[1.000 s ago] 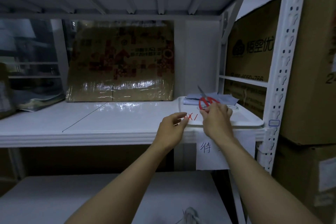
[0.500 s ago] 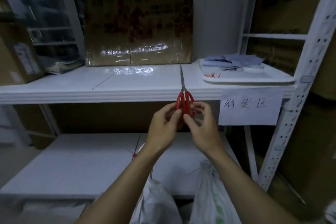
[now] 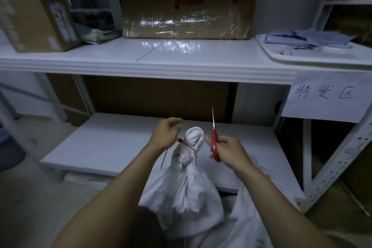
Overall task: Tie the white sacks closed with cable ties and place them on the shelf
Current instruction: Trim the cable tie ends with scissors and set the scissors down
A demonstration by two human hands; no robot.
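While left hand (image 3: pixel 166 134) holds cable tie (image 3: pixel 189 147), right hand (image 3: pixel 231 150) grips scissors (image 3: pixel 215 141).

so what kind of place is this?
Likely a warehouse or stockroom packing area: white metal shelving, a taped cardboard box and a handwritten paper sign hanging from the shelf edge, with a tied white sack in front.

Stockroom, white steel shelving (image 3: pixel 149 66), cardboard cartons (image 3: pixel 187 2)

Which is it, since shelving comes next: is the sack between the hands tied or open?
Tied shut: a red cable tie cinches the gathered neck of the white sack, below its bunched top.
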